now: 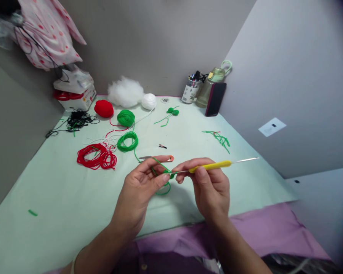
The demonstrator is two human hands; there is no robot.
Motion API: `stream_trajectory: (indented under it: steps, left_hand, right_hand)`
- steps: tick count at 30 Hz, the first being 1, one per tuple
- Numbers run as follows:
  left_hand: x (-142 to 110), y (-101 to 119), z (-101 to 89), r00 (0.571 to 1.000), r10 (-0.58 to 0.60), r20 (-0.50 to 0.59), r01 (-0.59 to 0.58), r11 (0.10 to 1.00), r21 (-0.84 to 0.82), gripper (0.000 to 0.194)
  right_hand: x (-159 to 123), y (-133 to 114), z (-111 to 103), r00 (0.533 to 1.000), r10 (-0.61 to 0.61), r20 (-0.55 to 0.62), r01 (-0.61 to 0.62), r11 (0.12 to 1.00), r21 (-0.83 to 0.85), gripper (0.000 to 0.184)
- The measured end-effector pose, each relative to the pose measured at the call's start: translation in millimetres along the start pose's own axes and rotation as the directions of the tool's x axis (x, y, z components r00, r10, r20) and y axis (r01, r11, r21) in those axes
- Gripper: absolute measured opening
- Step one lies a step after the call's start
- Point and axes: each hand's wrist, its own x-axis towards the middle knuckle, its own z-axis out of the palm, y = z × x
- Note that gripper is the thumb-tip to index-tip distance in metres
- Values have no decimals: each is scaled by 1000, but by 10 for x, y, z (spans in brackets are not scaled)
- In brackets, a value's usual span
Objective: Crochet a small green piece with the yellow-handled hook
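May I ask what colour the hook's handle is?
The handle is yellow, in the head view.

The slim yellow-handled hook [214, 166] slants slightly, one metal end at the small green yarn piece [172, 175].

Smooth yellow plastic handle [214, 166] with a shiny metal shaft [245, 160]; matt, stringy green yarn ball [126, 118]; fluffy, matt white stuffing [125, 92]; dark, glossy phone screen [215, 99]; matt, cloth-like tabletop covering [103, 198].

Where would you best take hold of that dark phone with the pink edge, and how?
Probably by its two long side edges, coming from the front: the dark phone stands on end, and the translucent green bottle close behind it crowds the back.
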Motion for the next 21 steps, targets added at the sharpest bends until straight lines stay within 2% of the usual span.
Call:
stream_trajectory:
  steps: [5,11,16,19,21]
  left_hand:
    - [3,-33,-42,999,40,11,-40,998,45,26]
    - [6,-8,-36,994,110,-20,-106,985,140,24]
    - [15,48,30,982,180,-52,-166,964,208,22]
    - [10,41,24,975,219,-46,-197,938,286,23]
    - [6,22,6,955,293,-40,-260,895,362,22]
  right_hand:
    - [-43,-28,1,993,-113,43,119,975,-190,24]
    - [-27,-68,15,955,-261,140,291,910,-294,24]
    - [-3,-86,-12,881,-373,293,467,787,-403,24]
    - [-39,-72,-33,841,-395,370,537,697,-476,22]
    - [-77,-46,-41,825,-400,399,563,634,-530,23]
